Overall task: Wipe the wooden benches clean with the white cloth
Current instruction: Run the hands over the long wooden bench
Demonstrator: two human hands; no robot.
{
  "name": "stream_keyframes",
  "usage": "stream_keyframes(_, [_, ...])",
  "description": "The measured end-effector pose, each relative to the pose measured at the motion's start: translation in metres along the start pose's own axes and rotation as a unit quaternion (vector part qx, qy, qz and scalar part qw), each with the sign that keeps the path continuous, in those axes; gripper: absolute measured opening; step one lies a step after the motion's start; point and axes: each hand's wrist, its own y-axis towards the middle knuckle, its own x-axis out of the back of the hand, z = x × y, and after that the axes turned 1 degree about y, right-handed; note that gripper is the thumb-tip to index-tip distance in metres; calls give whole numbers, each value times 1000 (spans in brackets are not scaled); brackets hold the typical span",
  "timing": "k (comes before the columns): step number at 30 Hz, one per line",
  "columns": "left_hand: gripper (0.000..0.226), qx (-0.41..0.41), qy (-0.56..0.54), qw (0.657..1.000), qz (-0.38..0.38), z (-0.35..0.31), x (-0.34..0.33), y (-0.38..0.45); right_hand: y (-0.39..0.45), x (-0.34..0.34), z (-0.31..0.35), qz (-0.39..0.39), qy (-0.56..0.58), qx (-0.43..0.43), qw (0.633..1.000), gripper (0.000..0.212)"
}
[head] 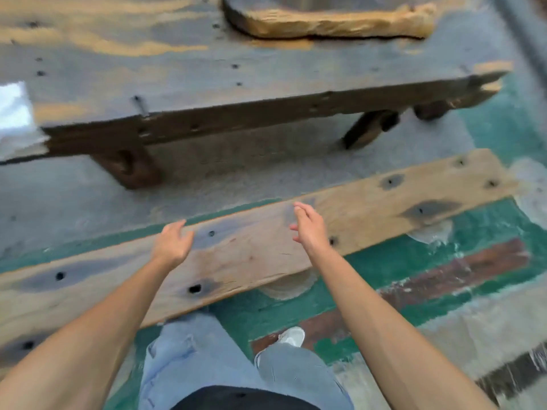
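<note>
Both hands are extended over the near bench (251, 250), a pale plank with dark knot holes running from 8 o'clock to 2 o'clock. Left hand (173, 242): fingers loosely spread, holding nothing. Right hand (309, 227): fingers open and relaxed — also empty. The white cloth (16, 119) lies at 9 o'clock on the left end of the far bench (207, 84), well apart from both hands. Painted green floor (384, 267) shows under the near bench.
</note>
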Motion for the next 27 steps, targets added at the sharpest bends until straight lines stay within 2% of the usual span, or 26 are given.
stream_keyframes(6, [58,-96,120,987,46,-152,-120,-49,10,213,-63,-67,10,-18,998,37])
stream_keyframes(10, [59,-160,143,975,56,-256,-185,-66,27,320,-100,-97,5,-48,994,31])
stream_keyframes(12, [60,-195,162,965,63,-298,-210,-76,39,358,-111,-90,-4,-55,994,30])
stream_keyframes(16, [60,-252,207,943,63,-372,-247,-69,76,412,-114,-22,-58,-54,997,36])
stream_keyframes(18, [59,-236,206,947,68,-394,-260,-55,99,433,-116,-1,-61,-60,996,38])
stream_keyframes(19, [59,-233,205,948,66,-427,-283,-26,136,460,-120,-4,-59,-59,996,38])
stream_keyframes(22, [61,-189,261,945,61,-441,-293,7,150,480,-121,-15,-68,-73,995,39])
stream_keyframes(24, [64,-159,281,941,102,-476,-314,21,163,515,-128,-39,-71,-95,992,44])
stream_keyframes(27, [64,-159,279,940,120,-560,-353,24,187,577,-138,-62,-81,-98,990,49])
